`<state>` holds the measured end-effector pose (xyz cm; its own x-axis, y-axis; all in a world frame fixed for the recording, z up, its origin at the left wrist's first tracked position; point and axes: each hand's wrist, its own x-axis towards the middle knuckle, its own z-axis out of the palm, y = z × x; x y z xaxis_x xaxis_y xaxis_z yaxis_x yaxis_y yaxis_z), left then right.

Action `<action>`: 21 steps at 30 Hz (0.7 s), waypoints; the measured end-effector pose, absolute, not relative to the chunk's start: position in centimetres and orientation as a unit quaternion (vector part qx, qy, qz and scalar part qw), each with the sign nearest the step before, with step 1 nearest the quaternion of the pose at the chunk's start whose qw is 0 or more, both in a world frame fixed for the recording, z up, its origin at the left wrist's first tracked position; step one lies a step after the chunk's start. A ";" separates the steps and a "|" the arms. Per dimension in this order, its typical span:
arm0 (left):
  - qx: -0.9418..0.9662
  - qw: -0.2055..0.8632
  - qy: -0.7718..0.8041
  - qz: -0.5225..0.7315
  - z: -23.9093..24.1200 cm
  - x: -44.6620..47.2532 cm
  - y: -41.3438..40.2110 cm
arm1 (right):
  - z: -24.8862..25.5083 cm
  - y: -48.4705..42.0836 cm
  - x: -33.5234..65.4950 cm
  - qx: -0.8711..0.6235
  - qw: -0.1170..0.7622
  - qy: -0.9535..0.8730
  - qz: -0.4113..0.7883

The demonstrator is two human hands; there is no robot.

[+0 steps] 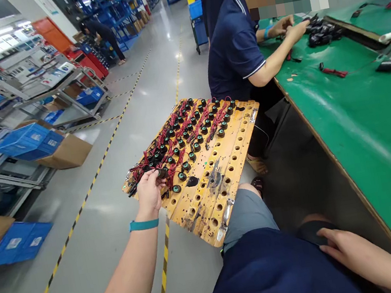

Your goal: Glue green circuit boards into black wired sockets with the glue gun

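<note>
A wooden board (222, 172) full of round holes rests on my knee, reaching out over the floor. Many small black round parts with red wires (192, 127) fill the holes on its left and far side. My left hand (149, 189), with a teal wristband, grips the board's near left edge, fingers closed on one of the black wired parts (162, 173). My right hand (341, 242) lies on my right thigh beside the green table, fingers flat and holding nothing.
A green worktable (365, 128) runs along the right. A seated co-worker in a dark blue shirt (234, 45) handles black parts (322, 31) on it. Red tools (333, 72) lie there. Blue bins, a cardboard box (65, 153) and racks stand left, beyond a yellow-black floor line.
</note>
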<state>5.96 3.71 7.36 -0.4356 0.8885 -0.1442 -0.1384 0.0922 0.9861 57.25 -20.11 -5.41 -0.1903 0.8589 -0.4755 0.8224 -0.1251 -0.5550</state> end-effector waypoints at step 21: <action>0.339 0.640 0.497 0.478 7.4 2.5 4.7 | 2.8 -2.8 30.9 -0.377 0.092 -0.893 0.229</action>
<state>2.54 4.66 7.35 0.0495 0.9487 -0.3123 -0.2756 0.3135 0.9087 30.89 -2.81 2.78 -0.6991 0.7149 -0.0084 0.6311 0.6115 -0.4773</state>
